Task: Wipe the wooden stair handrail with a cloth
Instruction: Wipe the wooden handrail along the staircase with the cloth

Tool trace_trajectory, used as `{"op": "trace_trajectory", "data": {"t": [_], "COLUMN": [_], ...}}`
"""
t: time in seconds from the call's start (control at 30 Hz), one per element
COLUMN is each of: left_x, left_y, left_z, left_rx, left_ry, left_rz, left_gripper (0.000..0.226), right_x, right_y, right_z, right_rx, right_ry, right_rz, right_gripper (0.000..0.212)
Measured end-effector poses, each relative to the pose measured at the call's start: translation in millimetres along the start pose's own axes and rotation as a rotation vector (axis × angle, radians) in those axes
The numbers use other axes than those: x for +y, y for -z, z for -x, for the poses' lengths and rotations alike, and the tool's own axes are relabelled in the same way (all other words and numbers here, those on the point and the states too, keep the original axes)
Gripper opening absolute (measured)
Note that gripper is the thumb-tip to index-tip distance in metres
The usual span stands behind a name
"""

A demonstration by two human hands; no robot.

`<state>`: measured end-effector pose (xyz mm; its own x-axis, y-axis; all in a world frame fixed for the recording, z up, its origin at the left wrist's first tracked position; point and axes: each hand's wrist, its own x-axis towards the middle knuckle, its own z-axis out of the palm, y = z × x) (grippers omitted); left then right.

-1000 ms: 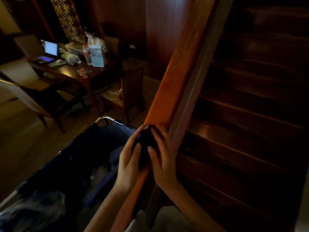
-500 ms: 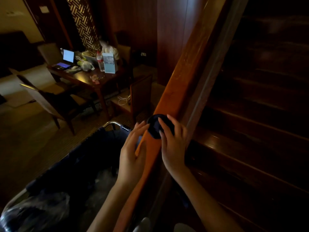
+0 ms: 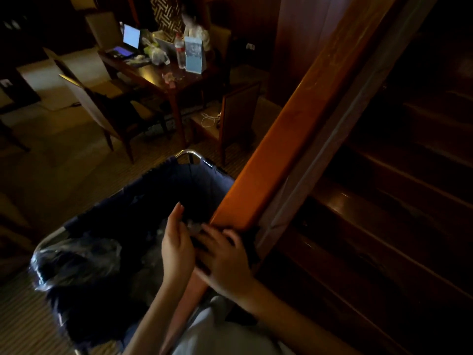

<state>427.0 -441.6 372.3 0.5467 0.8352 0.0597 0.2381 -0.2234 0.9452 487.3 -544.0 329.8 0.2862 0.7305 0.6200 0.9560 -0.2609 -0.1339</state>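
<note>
Down low on the wooden handrail (image 3: 289,139), presses a dark cloth (image 3: 250,241) against the rail with the right hand (image 3: 225,262), fingers flat and spread, grip wide rather than closed round the fabric. Holds the left hand (image 3: 176,248) upright just beside the rail's outer face, fingers straight, grip wide and empty, above a dark blue laundry cart (image 3: 158,180). Takes in, beyond, a cluttered counter (image 3: 153,73) with a lit laptop (image 3: 131,37) and a bottle (image 3: 180,53), and dark stairs (image 3: 384,213) to the right.
</note>
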Motion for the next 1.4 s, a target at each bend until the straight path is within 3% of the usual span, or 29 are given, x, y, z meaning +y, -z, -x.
{"op": "trace_trajectory", "data": {"t": [0.07,0.13,0.2,0.3,0.37,0.43,0.5,0.57,0.67,0.73,0.87,1.0,1.13,1.27,1.4], "left_x": [3.5,10.0,16.4,28.4,46.8,70.9,90.3,107.6,129.4,137.8,137.4,132.9,137.6,140.0,139.6], "left_y": [1.4,-1.5,-6.3,-21.8,-35.3,-50.6,-69.6,-87.8,-113.6,-129.3,-146.6,-146.5,-144.7,-143.8,-145.3], "left_z": [-2.9,-6.2,-7.5,-6.5,-7.8,-14.7,-31.6,-51.2,-79.4,-92.8,-102.5,-106.2,-104.1,-101.2,-95.6], "left_rx": [0.000,-0.001,-0.004,-0.067,-0.209,-0.444,-0.577,-0.596,-0.612,-0.616,-0.586,-0.573,-0.592,-0.584,-0.509], "left_ry": [-0.026,-0.068,-0.120,-0.160,-0.268,-0.519,-0.722,-0.778,-0.937,-1.025,-1.069,-1.108,-1.069,-1.029,-1.024], "left_rz": [-0.009,-0.002,-0.005,-0.019,0.037,0.029,-0.069,-0.166,-0.326,-0.399,-0.434,-0.437,-0.415,-0.414,-0.428], "left_gripper": [0.043,0.042,0.042,0.044,0.043,0.045,0.046,0.048,0.049,0.050,0.053,0.051,0.050,0.050,0.051], "right_x": [-5.7,11.0,38.9,89.5,113.5,127.1,124.2,103.5,71.4,69.9,112.9,162.8,161.7,174.3,202.2], "right_y": [-1.3,11.4,31.0,70.4,96.0,100.4,90.2,72.1,44.6,43.9,64.8,87.0,94.7,96.7,106.1], "right_z": [12.8,7.7,-11.7,-69.6,-105.0,-115.9,-108.1,-87.8,-67.0,-72.0,-100.7,-117.7,-108.7,-86.5,-76.1], "right_rx": [-0.044,-0.043,0.114,0.550,0.762,0.822,0.818,0.854,0.894,0.843,0.876,0.913,0.927,0.800,0.738], "right_ry": [0.139,0.110,-0.082,-0.604,-0.912,-0.999,-1.056,-1.139,-1.379,-1.346,-0.988,-1.089,-1.090,-1.113,-1.146], "right_rz": [-0.034,-0.036,-0.026,-0.142,-0.321,-0.489,-0.687,-0.877,-0.841,-0.743,-0.600,-0.736,-0.862,-0.945,-0.624], "right_gripper": [0.025,0.025,0.025,0.042,0.054,0.053,0.048,0.039,0.030,0.031,0.041,0.029,0.028,0.031,0.037]}}
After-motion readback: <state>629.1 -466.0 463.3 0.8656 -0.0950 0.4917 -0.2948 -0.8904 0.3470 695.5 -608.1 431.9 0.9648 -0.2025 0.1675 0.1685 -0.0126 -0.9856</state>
